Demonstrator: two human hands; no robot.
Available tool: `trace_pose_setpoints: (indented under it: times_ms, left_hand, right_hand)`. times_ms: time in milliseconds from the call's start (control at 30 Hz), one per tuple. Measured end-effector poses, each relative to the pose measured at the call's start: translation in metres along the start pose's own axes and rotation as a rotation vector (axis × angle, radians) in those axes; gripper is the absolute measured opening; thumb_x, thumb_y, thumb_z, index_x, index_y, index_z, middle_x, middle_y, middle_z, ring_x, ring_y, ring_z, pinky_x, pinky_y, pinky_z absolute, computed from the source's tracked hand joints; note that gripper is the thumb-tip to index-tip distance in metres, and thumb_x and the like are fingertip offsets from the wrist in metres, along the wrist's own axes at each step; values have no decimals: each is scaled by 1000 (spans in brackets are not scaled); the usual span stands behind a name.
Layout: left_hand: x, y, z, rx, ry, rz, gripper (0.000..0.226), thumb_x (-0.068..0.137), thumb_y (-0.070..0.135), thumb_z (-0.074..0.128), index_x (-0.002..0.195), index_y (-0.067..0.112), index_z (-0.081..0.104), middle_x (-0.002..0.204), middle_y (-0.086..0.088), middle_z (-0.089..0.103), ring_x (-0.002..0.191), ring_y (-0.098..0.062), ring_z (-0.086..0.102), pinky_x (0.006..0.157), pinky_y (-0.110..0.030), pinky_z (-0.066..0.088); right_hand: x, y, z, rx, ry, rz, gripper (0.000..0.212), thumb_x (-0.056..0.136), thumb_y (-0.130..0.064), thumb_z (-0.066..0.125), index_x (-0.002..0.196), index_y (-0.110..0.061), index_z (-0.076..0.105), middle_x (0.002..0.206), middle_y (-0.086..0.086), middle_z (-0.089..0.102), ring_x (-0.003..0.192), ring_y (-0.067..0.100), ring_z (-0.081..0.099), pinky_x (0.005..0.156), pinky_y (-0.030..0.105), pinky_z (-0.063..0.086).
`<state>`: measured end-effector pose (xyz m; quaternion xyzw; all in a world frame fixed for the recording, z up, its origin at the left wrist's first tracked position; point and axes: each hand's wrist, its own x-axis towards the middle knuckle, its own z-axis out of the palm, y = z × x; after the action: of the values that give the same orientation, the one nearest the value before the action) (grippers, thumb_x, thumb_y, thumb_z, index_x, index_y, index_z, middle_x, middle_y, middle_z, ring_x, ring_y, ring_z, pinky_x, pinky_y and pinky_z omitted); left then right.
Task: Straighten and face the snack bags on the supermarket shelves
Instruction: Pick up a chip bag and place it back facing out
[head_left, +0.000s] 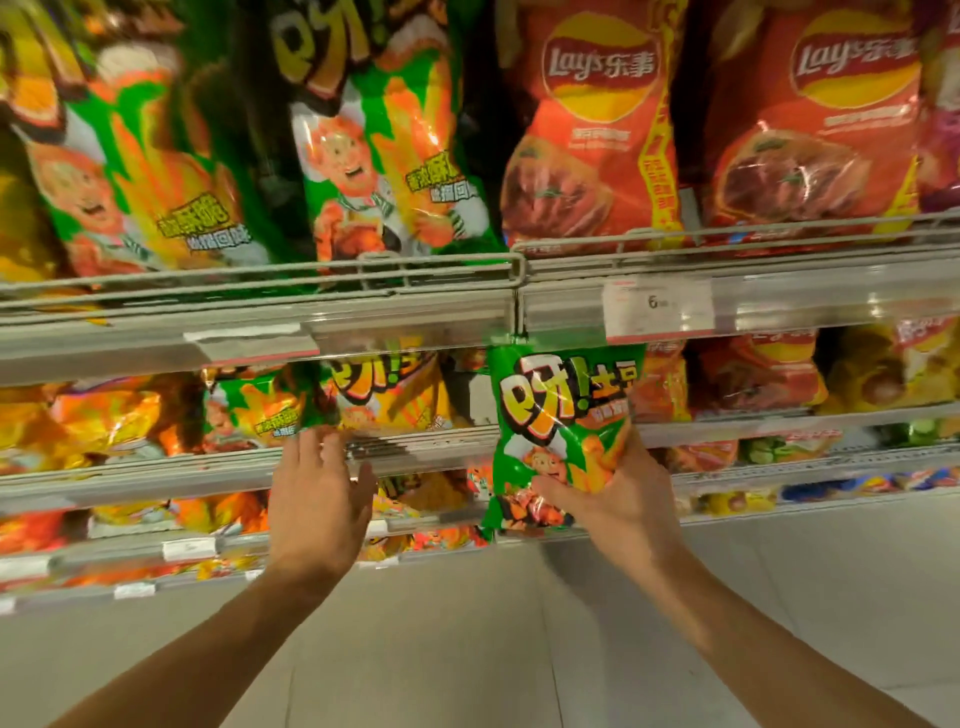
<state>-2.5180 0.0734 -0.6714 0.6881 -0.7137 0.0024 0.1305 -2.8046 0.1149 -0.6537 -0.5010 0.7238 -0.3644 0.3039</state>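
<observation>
Bag: small green snack bag (558, 431) – being held upright, front outward, just in front of the middle shelf, below the price tag (658, 306).
Right hand (618, 493): gripping the bag's lower part, thumb across its front, fingers curling behind.
Left hand (317, 499): reaching toward the middle shelf edge (415, 447) with fingers spread and straight, holding nothing – fingertips lying near a green bag (254, 410) on that shelf.
Middle shelf: carrying orange and yellow bags (395, 395), several leaning.
Top shelf: standing behind a wire rail (260, 280), two large green bags (384, 156) left, two red Lay's bags (587, 140) right.
Lower shelves: showing more bags, blurred.
</observation>
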Motion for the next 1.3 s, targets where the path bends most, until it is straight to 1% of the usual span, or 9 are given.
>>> trace_pose_setpoints:
  times_ms: [200, 367, 533, 633, 767, 867, 967, 1100, 1300]
  left_hand:
    - [8, -23, 11, 72, -6, 128, 30, 95, 26, 58, 113, 2, 63, 108, -16, 60, 100, -34, 53, 85, -47, 52]
    - [6, -25, 17, 111, 21, 144, 32, 92, 25, 62, 113, 1, 62, 104, -15, 59, 101, -35, 52, 84, -49, 52]
    - [3, -20, 19, 103, 26, 115, 35, 87, 23, 68, 113, 0, 61, 106, -15, 59, 103, -35, 53, 88, -49, 52]
    - [4, -20, 19, 89, 45, 112, 33, 85, 22, 69, 110, 3, 60, 100, -10, 56, 94, -30, 50, 80, -46, 53]
    - [4, -22, 19, 109, 14, 107, 36, 84, 26, 70, 111, 4, 59, 101, -10, 56, 97, -31, 53, 83, -46, 54]
    - [4, -22, 19, 107, -8, 99, 37, 84, 28, 70, 110, 5, 59, 102, -9, 57, 98, -31, 54, 84, -46, 55]
    - [3, -20, 18, 82, 13, 91, 35, 83, 27, 71, 107, 6, 58, 99, -8, 56, 93, -29, 52, 80, -45, 55]
    - [2, -17, 19, 63, 54, 89, 35, 81, 24, 74, 106, 6, 56, 95, -8, 54, 88, -26, 50, 74, -44, 54]
    - [1, -15, 19, 40, -31, 41, 39, 84, 27, 71, 113, 6, 55, 104, -8, 50, 95, -25, 47, 70, -41, 55]
  right_hand:
    - [55, -29, 21, -83, 11, 22, 81, 50, -62, 87, 114, -27, 52, 102, -10, 69, 97, 16, 66, 88, 39, 55]
    - [94, -38, 31, -170, 59, 47, 60, 56, -60, 87, 92, -26, 54, 75, -19, 59, 68, 2, 57, 55, 18, 38]
    - [126, -38, 41, -204, -86, -2, 49, 74, -61, 79, 74, -19, 54, 80, -1, 64, 87, 15, 63, 90, 28, 42]
    - [129, -38, 45, -256, -130, -40, 38, 85, -56, 70, 69, -32, 46, 85, -3, 59, 107, 34, 63, 98, 41, 47]
    - [125, -38, 55, -220, -149, 2, 42, 84, -57, 71, 93, -21, 53, 109, 6, 61, 121, 35, 57, 107, 44, 43]
    - [120, -38, 64, -67, -100, 64, 63, 73, -57, 82, 102, -5, 60, 104, 6, 68, 109, 25, 65, 100, 42, 51]
    - [113, -35, 68, -73, -72, 95, 69, 68, -57, 86, 106, -6, 59, 97, 3, 69, 96, 22, 69, 85, 38, 59]
    - [109, -29, 75, -136, -28, 57, 87, 65, -62, 86, 127, -11, 52, 114, 3, 69, 103, 22, 69, 88, 40, 60]
    - [113, -25, 70, -204, -94, 33, 97, 62, -66, 85, 131, -10, 46, 114, 0, 64, 103, 21, 65, 81, 30, 55]
